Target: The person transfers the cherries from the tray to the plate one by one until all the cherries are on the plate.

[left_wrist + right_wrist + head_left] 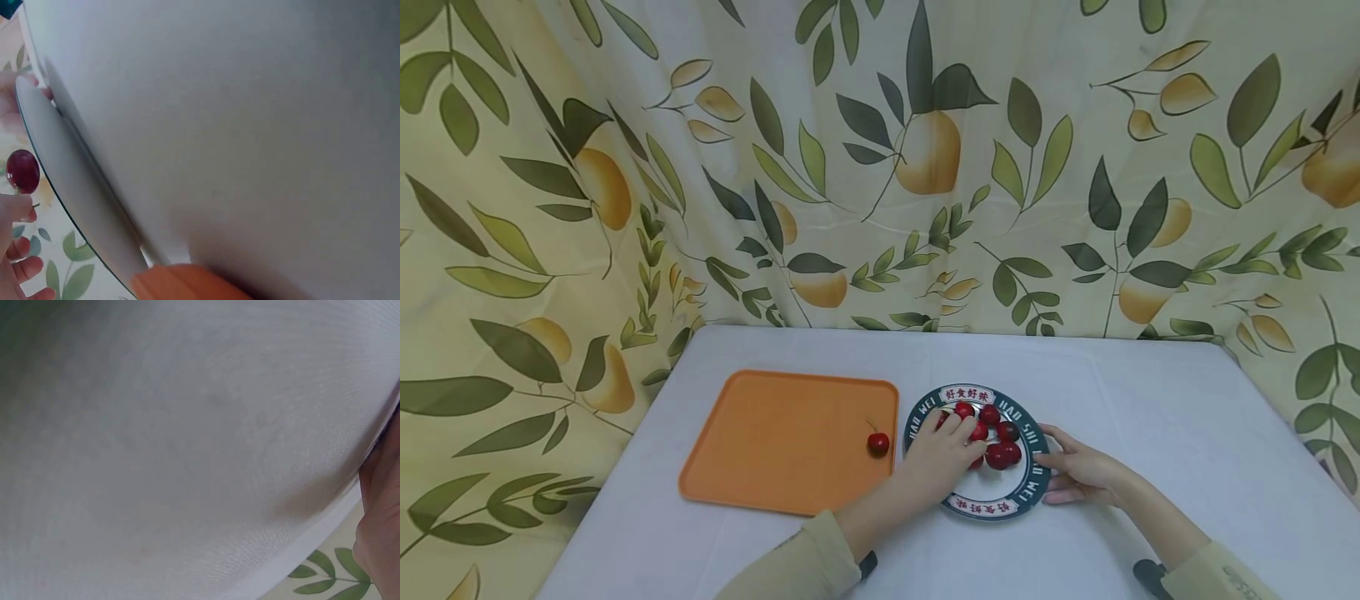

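The left hand reaches over the near-left side of a round plate with a dark green lettered rim, its fingers curled down among a heap of red cherries that fills the plate's middle. In the left wrist view one dark red cherry sits pinched at the fingertips, beside the plate's pale underside — so this hand grasps a cherry. The rest of the cherries lie just right of and beyond those fingers, some touching them. The right hand rests on the plate's right edge with its fingers laid nearly straight along the rim, relaxed rather than clenched, and the thumb on the rim's far part; it holds nothing but steadies the plate by touch. The right wrist view shows only white cloth and a sliver of that hand. To the left of the left fingers, just beside the plate, lies an orange tray, and a single cherry with its stem sits on the tray's right side, near the edge closest to the plate and a little apart from the left hand. Tray and plate stand on a bench covered with a white cloth — behind it hangs a curtain printed with green leaves and yellow fruit. Both forearms wear pale yellow-green sleeves.
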{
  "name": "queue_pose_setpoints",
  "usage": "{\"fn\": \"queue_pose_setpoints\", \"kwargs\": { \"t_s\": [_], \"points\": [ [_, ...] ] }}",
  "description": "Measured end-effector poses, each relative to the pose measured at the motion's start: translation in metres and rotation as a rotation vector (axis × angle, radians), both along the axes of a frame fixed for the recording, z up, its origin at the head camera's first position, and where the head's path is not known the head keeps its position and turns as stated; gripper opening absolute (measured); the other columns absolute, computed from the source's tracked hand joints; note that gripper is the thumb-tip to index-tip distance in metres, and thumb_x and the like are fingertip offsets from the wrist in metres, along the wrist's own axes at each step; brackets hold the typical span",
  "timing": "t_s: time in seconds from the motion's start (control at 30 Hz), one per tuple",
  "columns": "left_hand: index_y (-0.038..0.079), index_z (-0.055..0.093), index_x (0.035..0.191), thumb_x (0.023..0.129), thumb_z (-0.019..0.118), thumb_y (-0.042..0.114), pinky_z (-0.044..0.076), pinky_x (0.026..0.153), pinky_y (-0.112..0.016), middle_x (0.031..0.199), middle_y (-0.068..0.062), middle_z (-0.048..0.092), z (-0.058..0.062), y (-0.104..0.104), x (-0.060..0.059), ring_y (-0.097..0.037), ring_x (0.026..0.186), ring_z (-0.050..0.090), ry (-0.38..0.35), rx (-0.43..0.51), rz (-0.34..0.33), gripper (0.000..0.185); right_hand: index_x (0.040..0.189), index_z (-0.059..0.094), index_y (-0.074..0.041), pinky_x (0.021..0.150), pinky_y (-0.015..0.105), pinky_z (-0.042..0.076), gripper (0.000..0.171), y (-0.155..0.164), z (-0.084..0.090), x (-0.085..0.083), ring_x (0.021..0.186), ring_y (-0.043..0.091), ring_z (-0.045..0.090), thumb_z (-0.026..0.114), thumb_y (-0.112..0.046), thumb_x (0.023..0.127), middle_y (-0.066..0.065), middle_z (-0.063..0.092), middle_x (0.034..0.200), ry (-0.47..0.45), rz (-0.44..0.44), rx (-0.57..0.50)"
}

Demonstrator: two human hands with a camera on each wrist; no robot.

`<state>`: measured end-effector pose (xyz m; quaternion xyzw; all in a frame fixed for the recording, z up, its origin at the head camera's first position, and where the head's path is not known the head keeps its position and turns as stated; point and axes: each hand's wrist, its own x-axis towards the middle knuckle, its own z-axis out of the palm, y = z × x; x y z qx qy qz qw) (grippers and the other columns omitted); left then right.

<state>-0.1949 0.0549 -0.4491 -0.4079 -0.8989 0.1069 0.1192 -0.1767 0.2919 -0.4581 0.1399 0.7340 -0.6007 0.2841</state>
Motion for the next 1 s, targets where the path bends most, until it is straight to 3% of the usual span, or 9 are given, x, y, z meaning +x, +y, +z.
{"fn": "queue_pose_setpoints", "kwargs": {
  "t_s": [0.17,1.0],
  "points": [
    [0.037,0.053,0.122,0.082,0.067,0.034,0.032,0.101,-0.034,0.126,0.006,0.043,-0.003,0.006,0.002,-0.012,0.116,0.038,0.013,-0.043,-0.019,0.042,0.146,0.003,-0.014,0.068,0.037,0.054,0.068,0.0,0.0,-0.001,0.073,0.02,0.063,0.047,-0.014,0.094,0.011,0.054,0.093,-0.006,-0.003,-0.003],
    [0.034,0.05,0.127,0.081,0.067,0.036,0.031,0.102,-0.03,0.135,0.007,0.039,-0.01,0.011,0.012,-0.01,0.118,0.035,-0.077,-0.177,-0.108,0.049,0.146,0.004,-0.015,0.068,0.036,0.054,0.067,0.001,-0.002,-0.001,0.073,0.021,0.064,0.047,-0.015,0.095,0.01,0.057,0.092,-0.002,0.001,-0.006]
  ]
}}
